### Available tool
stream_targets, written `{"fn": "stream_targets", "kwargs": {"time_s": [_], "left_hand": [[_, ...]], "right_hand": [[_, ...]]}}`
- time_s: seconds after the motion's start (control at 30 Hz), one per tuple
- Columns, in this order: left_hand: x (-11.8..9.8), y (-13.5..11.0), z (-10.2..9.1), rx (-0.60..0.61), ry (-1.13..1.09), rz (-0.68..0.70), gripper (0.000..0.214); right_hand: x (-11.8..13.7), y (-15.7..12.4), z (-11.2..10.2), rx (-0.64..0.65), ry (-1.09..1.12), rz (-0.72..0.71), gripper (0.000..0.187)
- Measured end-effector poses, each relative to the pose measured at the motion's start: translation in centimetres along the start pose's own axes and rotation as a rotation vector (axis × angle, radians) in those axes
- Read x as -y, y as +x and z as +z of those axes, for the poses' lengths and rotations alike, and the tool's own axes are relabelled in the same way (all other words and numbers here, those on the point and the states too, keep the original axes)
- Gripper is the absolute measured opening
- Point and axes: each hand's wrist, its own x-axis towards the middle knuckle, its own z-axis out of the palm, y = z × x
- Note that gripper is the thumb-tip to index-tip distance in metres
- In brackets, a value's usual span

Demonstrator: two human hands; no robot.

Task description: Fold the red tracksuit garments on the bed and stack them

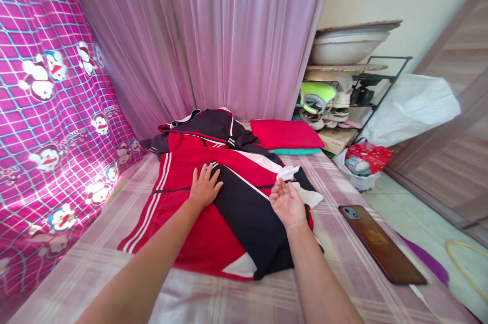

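A red, black and white track jacket (pixel 208 237) lies spread on the checked bedsheet, one black sleeve (pixel 244 202) folded across its front. My left hand (pixel 206 185) rests palm down near the top of that sleeve, fingers spread. On the right, my right hand (pixel 287 202) is turned palm up over the jacket, its fingers loosely bent beside the white collar (pixel 308 194). Whether those fingertips touch the cloth I cannot tell. Behind it sits another dark and red garment (pixel 209 123), crumpled.
A folded red cloth (pixel 285 134) lies on a teal one (pixel 295 151) at the back. A phone (pixel 381 245) with a cable lies at the bed's right edge. Beyond stand a shoe rack (pixel 375 90) and a bag (pixel 362 161). Purple curtains (pixel 229 34) hang behind.
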Motion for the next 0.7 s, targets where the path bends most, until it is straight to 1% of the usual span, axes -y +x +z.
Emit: {"fn": "stream_targets", "kwargs": {"time_s": [0.03,0.07,0.1,0.17,0.2,0.23,0.27,0.3,0.33,0.4,0.57,0.63,0.7], "left_hand": [[-1.0,-0.3,-0.3,-0.007,-0.015,-0.027,0.058],[-2.5,-0.8,-0.6,-0.012,-0.04,-0.033,0.059],[-4.4,-1.4,-0.7,-0.003,-0.076,-0.001,0.059],[-8.5,-3.1,-0.4,0.088,-0.186,0.183,0.058],[-10.4,-3.9,-0.1,0.135,-0.232,0.286,0.058],[-11.9,-4.7,0.3,0.168,-0.263,0.354,0.059],[-12.9,-5.3,0.6,0.182,-0.276,0.375,0.06],[-13.4,-5.7,0.9,0.182,-0.278,0.38,0.06],[-13.3,-5.8,1.2,0.177,-0.274,0.367,0.061],[-11.8,-5.2,1.5,0.166,-0.249,0.325,0.06],[-5.5,-1.9,1.3,0.179,-0.147,0.221,0.062],[-3.4,-1.1,1.1,0.168,-0.132,0.23,0.06],[-1.6,-0.9,0.9,0.12,-0.142,0.252,0.054]], "right_hand": [[0.0,0.0,0.1,0.0,0.006,0.006,0.018],[0.0,0.0,0.2,0.001,0.003,0.009,0.019],[0.0,0.0,0.2,0.002,-0.006,0.008,0.019],[0.0,0.0,0.2,-0.003,-0.026,-0.002,0.02],[0.1,0.0,0.1,-0.007,-0.03,-0.008,0.021],[0.1,0.0,0.0,-0.008,-0.03,-0.011,0.02],[0.2,0.0,-0.1,-0.004,-0.029,-0.013,0.02],[0.2,-0.1,-0.1,0.004,-0.03,-0.013,0.019],[0.3,-0.1,-0.2,0.014,-0.031,-0.012,0.019],[0.3,-0.1,-0.2,0.021,-0.032,-0.008,0.019],[0.3,-0.2,0.2,0.003,0.017,0.032,0.02],[0.4,-0.3,0.4,-0.016,0.056,0.044,0.022],[0.4,-0.4,0.6,-0.023,0.08,0.047,0.022]]}}
